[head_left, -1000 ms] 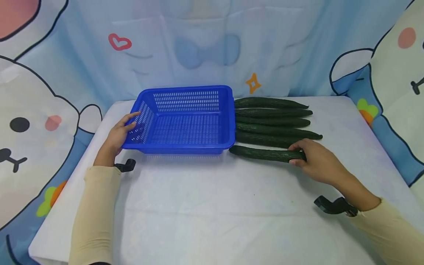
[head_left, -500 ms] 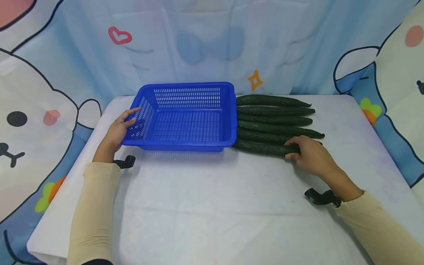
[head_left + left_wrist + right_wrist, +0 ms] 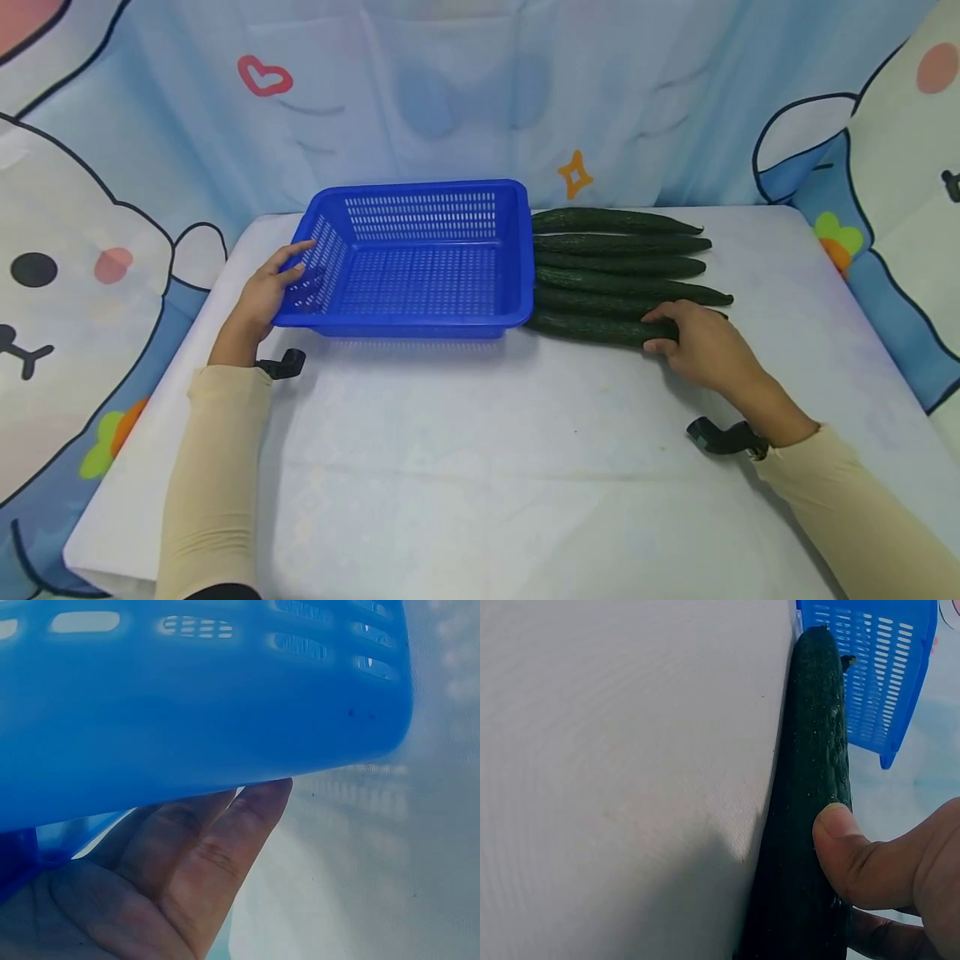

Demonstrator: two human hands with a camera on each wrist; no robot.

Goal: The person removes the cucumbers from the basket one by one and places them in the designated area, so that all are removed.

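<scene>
A blue slotted plastic basket [image 3: 405, 322] stands at the back of the table, its inside bare. My left hand [image 3: 258, 300] grips its left end, with thumb and a finger over the rim; in the left wrist view other fingers [image 3: 217, 859] lie against the basket's outer wall [image 3: 202, 720]. Right of the basket, several dark green cucumbers lie side by side, their left ends hidden by its rim. My right hand [image 3: 705, 346] pinches the right end of the nearest cucumber [image 3: 592, 328]. The right wrist view has the thumb [image 3: 840, 825] on top of this cucumber [image 3: 802, 750].
The other cucumbers [image 3: 637, 287] lie in a close row toward the back edge. A white cloth [image 3: 480, 467] covers the table. Behind hangs a light blue curtain [image 3: 465, 100] with cartoon prints. Each wrist carries a black camera mount [image 3: 723, 436].
My right hand has slid the nearest cucumber away from me and against the row, closing the gap, then stayed there. The left hand keeps its hold on the basket. The head view has shifted slightly.
</scene>
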